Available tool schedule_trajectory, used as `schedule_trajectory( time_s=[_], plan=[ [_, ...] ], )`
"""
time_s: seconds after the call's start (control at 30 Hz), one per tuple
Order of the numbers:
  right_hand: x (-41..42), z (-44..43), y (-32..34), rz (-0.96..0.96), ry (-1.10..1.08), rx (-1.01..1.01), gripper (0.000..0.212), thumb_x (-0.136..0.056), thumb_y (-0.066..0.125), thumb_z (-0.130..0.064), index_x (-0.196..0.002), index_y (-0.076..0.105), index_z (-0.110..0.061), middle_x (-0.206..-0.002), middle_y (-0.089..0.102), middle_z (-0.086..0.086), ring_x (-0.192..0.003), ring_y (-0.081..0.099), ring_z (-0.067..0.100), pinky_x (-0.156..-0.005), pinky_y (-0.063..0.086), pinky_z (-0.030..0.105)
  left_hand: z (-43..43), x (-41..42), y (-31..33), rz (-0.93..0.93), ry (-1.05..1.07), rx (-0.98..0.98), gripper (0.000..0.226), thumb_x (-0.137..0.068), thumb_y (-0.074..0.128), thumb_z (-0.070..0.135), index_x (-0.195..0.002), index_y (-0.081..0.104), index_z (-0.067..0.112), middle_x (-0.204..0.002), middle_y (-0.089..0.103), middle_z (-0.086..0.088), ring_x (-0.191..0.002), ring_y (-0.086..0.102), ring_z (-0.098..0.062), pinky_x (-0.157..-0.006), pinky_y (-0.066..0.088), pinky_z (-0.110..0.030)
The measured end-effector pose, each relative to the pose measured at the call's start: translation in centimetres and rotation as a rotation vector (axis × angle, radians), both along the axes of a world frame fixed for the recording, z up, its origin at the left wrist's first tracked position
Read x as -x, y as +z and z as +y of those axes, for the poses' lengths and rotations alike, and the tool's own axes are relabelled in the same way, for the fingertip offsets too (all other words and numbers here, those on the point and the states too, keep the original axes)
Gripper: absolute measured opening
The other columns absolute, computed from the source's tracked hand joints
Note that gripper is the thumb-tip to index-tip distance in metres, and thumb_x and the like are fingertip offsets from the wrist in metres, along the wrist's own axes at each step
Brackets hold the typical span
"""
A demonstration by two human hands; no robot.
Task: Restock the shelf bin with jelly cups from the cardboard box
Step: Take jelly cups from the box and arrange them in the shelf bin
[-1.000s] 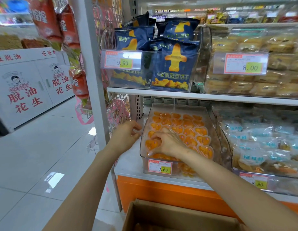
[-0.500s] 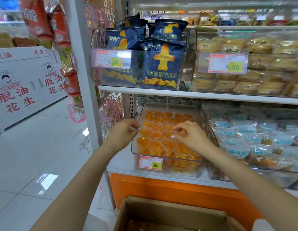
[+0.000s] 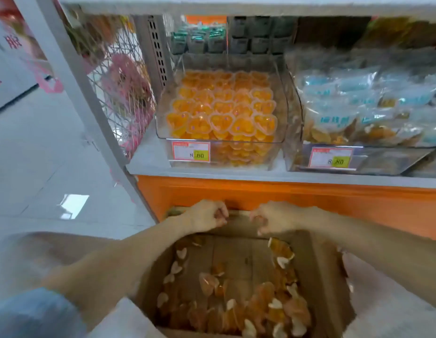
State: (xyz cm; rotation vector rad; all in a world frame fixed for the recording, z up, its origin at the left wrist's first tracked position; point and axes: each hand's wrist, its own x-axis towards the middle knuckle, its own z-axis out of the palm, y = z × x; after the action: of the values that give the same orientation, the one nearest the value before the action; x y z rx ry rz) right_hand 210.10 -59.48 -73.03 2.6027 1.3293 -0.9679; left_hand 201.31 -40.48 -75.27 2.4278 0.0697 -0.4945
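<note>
A clear shelf bin [image 3: 282,111] on the lower shelf holds several rows of orange heart-shaped jelly cups [image 3: 224,104]. Below it stands an open cardboard box [image 3: 320,262] with loose jelly cups [image 3: 257,307] scattered over its bottom. My left hand [image 3: 207,217] and my right hand [image 3: 273,219] hang side by side over the box's far edge, fingers loosely curled downward. Neither hand holds a cup that I can see. The view is blurred.
A second clear bin of blue-and-white snack bags [image 3: 370,101] stands right of the jelly bin. The orange shelf base [image 3: 297,195] rises just behind the box. A white upright post [image 3: 73,76] and a wire rack [image 3: 119,76] flank the left; tiled floor [image 3: 41,152] lies beyond.
Both hands left the jelly bin and dropped to the cardboard box. The view tilted down, so the box's inside now shows.
</note>
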Motion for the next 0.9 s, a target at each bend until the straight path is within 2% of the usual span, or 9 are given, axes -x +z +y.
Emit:
schedule_trajectory(
  time_s=[0.07, 0.13, 0.27, 0.33, 0.4, 0.53, 0.67, 0.8, 0.9],
  plan=[
    [-0.1, -0.7, -5.2, 0.091, -0.111, 0.033, 0.043, -0.091, 0.061, -0.028, -0.132, 0.050, -0.022, -0.133, 0.053, 0.002, -0.120, 0.050, 0.022, -0.086, 0.041, 0.025, -0.1, 0.6, -5.0, 0.142, 0.058, 0.032, 0.013, -0.090, 0.058, 0.014, -0.101, 0.054, 0.020, -0.104, 0.062, -0.002, -0.106, 0.059, -0.019, -0.085, 0.041, -0.019],
    [0.5, -1.8, -10.3, 0.126, -0.232, 0.046, 0.050, -0.093, 0.059, -0.023, -0.140, 0.043, -0.025, -0.147, 0.039, 0.005, -0.131, 0.042, 0.023, -0.098, 0.041, 0.031, -0.8, 2.1, -9.9, 0.241, 0.132, -0.012, 0.026, -0.090, 0.059, 0.016, -0.113, 0.049, 0.023, -0.122, 0.053, -0.005, -0.118, 0.051, -0.023, -0.092, 0.040, -0.025],
    [1.5, -4.9, -18.5, 0.094, -0.342, 0.150, 0.067, -0.094, 0.054, -0.017, -0.149, 0.020, -0.033, -0.158, 0.001, 0.007, -0.141, 0.018, 0.037, -0.112, 0.030, 0.044, -2.4, 5.5, -17.1, 0.463, 0.083, -0.215, 0.073, -0.089, 0.060, 0.029, -0.148, 0.016, 0.027, -0.153, 0.006, -0.020, -0.139, 0.020, -0.040, -0.110, 0.027, -0.041],
    [1.5, -6.2, -20.8, 0.077, -0.384, 0.205, 0.072, -0.093, 0.048, -0.006, -0.151, 0.013, -0.032, -0.158, -0.010, 0.007, -0.140, 0.014, 0.041, -0.113, 0.027, 0.048, -2.4, 5.9, -19.2, 0.507, 0.038, -0.230, 0.073, -0.091, 0.054, 0.035, -0.148, 0.009, 0.032, -0.155, -0.007, -0.020, -0.141, 0.014, -0.043, -0.112, 0.025, -0.047],
    [1.3, -6.5, -22.0, 0.043, -0.418, 0.218, 0.075, -0.093, 0.044, 0.001, -0.151, 0.010, -0.032, -0.157, -0.015, 0.006, -0.142, 0.008, 0.040, -0.114, 0.022, 0.049, -2.0, 5.5, -20.7, 0.518, -0.031, -0.232, 0.069, -0.092, 0.050, 0.036, -0.147, 0.009, 0.038, -0.155, -0.008, -0.017, -0.141, 0.014, -0.042, -0.112, 0.025, -0.049],
    [0.8, -6.0, -24.4, -0.027, -0.462, 0.187, 0.077, -0.093, 0.046, -0.003, -0.150, 0.007, -0.037, -0.156, -0.013, 0.005, -0.141, 0.007, 0.038, -0.112, 0.024, 0.051, -1.5, 4.7, -23.1, 0.599, -0.207, -0.233, 0.072, -0.094, 0.051, 0.026, -0.148, 0.004, 0.037, -0.156, -0.015, -0.015, -0.142, 0.007, -0.042, -0.113, 0.025, -0.048],
    [0.1, -6.2, -26.0, -0.059, -0.477, 0.171, 0.065, -0.095, 0.046, -0.013, -0.150, 0.016, -0.032, -0.154, -0.006, 0.008, -0.136, 0.015, 0.037, -0.111, 0.030, 0.049, -1.9, 4.4, -24.8, 0.587, -0.207, -0.208, 0.069, -0.094, 0.051, 0.024, -0.148, 0.009, 0.035, -0.153, -0.021, -0.018, -0.141, -0.004, -0.044, -0.116, 0.017, -0.050],
    [-0.4, -6.1, -25.9, -0.032, -0.493, 0.087, 0.053, -0.094, 0.051, -0.020, -0.144, 0.032, -0.028, -0.147, 0.008, 0.007, -0.131, 0.023, 0.033, -0.108, 0.034, 0.041, -1.7, 3.9, -25.4, 0.513, -0.087, -0.102, 0.061, -0.091, 0.057, 0.022, -0.144, 0.027, 0.026, -0.155, -0.013, -0.017, -0.141, 0.020, -0.036, -0.114, 0.028, -0.038],
    [-0.6, -6.1, -25.6, 0.028, -0.516, 0.021, 0.051, -0.090, 0.057, -0.017, -0.138, 0.041, -0.027, -0.144, 0.014, 0.003, -0.129, 0.026, 0.030, -0.107, 0.035, 0.038, -2.3, 2.8, -25.2, 0.471, 0.049, 0.054, 0.045, -0.086, 0.059, 0.008, -0.128, 0.047, 0.020, -0.155, 0.000, -0.012, -0.132, 0.035, -0.032, -0.099, 0.044, -0.032]
  ],
)
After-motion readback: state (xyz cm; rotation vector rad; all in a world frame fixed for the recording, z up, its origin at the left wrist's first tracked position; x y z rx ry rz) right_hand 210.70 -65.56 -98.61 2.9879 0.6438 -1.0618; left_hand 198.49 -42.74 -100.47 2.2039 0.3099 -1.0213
